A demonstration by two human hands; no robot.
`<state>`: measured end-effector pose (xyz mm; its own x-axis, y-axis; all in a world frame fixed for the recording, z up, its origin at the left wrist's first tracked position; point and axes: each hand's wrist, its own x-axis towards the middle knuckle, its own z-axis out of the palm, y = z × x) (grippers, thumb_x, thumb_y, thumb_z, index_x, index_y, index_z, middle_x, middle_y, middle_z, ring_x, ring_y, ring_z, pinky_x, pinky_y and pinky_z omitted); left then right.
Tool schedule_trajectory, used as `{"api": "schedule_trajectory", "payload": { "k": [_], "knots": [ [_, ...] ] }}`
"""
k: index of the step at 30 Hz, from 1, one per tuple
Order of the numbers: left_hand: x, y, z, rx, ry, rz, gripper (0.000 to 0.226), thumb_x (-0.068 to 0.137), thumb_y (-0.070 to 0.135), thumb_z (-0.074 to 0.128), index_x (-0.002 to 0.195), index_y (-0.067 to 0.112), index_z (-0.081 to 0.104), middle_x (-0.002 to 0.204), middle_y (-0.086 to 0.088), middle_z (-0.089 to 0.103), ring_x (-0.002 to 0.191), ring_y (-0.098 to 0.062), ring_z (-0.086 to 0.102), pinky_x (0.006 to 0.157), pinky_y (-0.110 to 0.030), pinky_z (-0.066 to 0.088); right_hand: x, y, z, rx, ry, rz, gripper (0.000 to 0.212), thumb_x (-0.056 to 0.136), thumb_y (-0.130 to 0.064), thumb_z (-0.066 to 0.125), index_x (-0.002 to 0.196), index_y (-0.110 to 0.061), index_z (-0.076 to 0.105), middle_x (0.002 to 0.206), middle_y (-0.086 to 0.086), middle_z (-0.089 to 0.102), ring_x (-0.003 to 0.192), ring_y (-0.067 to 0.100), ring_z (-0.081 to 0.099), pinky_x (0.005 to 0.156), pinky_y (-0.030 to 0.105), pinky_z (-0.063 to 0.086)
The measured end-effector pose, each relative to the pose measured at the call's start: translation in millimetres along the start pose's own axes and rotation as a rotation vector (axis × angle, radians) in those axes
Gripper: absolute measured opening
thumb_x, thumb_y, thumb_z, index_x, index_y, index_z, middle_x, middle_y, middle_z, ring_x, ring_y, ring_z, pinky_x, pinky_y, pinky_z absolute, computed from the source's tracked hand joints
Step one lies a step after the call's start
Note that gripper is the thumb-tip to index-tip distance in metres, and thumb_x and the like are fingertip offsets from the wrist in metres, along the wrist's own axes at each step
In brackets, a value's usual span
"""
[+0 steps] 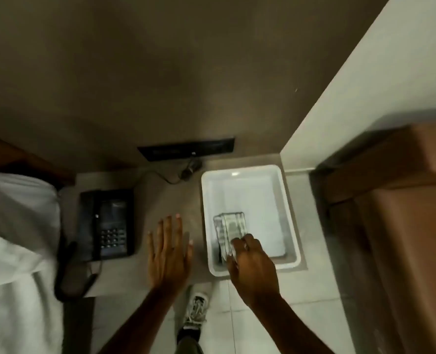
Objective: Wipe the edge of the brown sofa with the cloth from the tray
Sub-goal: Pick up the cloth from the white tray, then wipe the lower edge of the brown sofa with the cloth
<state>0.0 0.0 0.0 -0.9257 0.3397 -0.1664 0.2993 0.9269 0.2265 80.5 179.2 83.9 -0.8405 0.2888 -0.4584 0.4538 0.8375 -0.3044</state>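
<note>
Rightward, well apart from the fingers, the brown sofa (400,226) fills the frame's edge, its long side running away from the viewer. Beside it the table (165,200) carries a white tray (283,200), rectangular, long axis also pointing away. Inside lies only a folded striped cloth (231,226), long axis parallel to the tray's, in the near-left part. The right hand (252,267) reaches over the near rim, its fingers (237,244) pinched on the cloth's near end. Left of them, the left hand (168,254) hovers flat over the table, fingers spread apart, holding nothing. Farther left sits a black telephone (107,223).
</note>
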Motion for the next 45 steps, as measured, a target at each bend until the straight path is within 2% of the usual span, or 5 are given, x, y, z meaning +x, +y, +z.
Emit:
{"api": "schedule_trajectory", "payload": {
  "k": [15, 25, 34, 39, 45],
  "knots": [
    [2.7, -27.6, 104.8, 0.031, -0.068, -0.009, 0.078, 0.110, 0.057, 0.021, 0.178, 0.022, 0.009, 0.187, -0.012, -0.001, 0.174, -0.032, -0.003, 0.140, -0.063, 0.004, 75.6, 14.6, 83.0, -0.013, 0.136, 0.100, 0.054, 0.078, -0.022, 0.090, 0.127, -0.010, 0.071, 0.130, 0.015, 0.071, 0.104, 0.031, 0.072, 0.067, 0.038, 0.065],
    [33.1, 35.4, -62.2, 0.125, 0.017, 0.167, 0.070, 0.112, 0.041, 0.031, 0.165, -0.004, 0.041, 0.170, -0.033, 0.042, 0.156, -0.053, 0.045, 0.127, -0.072, 0.035, -30.5, 67.9, -18.0, 1.122, 0.498, 0.475, 0.024, 0.098, -0.010, 0.066, 0.114, -0.028, 0.069, 0.081, -0.013, 0.074, 0.067, -0.004, 0.069, 0.063, 0.006, 0.051],
    [-72.8, 378.1, -84.2, 0.224, -0.256, 1.475, 0.076, 0.117, 0.047, 0.021, 0.139, -0.006, 0.070, 0.143, -0.031, 0.070, 0.139, -0.043, 0.061, 0.136, -0.035, 0.019, -270.2, 189.7, -2.8, 1.734, 0.809, 1.045, 0.040, 0.094, -0.024, 0.076, 0.132, -0.035, 0.067, 0.107, -0.007, 0.084, 0.102, 0.005, 0.077, 0.095, 0.026, 0.060],
    [-209.0, 525.8, 6.3, 0.469, -0.348, 2.176, 0.067, 0.115, 0.049, 0.024, 0.159, 0.011, 0.058, 0.165, -0.011, 0.056, 0.149, -0.030, 0.060, 0.133, -0.039, 0.013, -347.2, 228.8, 87.6, 1.878, 1.192, 1.542, 0.030, 0.097, -0.004, 0.069, 0.125, -0.015, 0.072, 0.083, -0.013, 0.083, 0.080, -0.008, 0.077, 0.068, 0.004, 0.056],
    [-335.6, 632.1, 138.5, 0.453, -0.386, 2.634, 0.069, 0.110, 0.042, 0.038, 0.173, 0.016, 0.033, 0.179, -0.015, 0.036, 0.164, -0.033, 0.039, 0.134, -0.055, 0.035, -319.3, 277.1, 178.0, 2.196, 1.521, 1.849, 0.029, 0.100, -0.012, 0.065, 0.128, -0.021, 0.070, 0.116, 0.006, 0.080, 0.108, 0.027, 0.076, 0.099, 0.054, 0.059]
  ]
}}
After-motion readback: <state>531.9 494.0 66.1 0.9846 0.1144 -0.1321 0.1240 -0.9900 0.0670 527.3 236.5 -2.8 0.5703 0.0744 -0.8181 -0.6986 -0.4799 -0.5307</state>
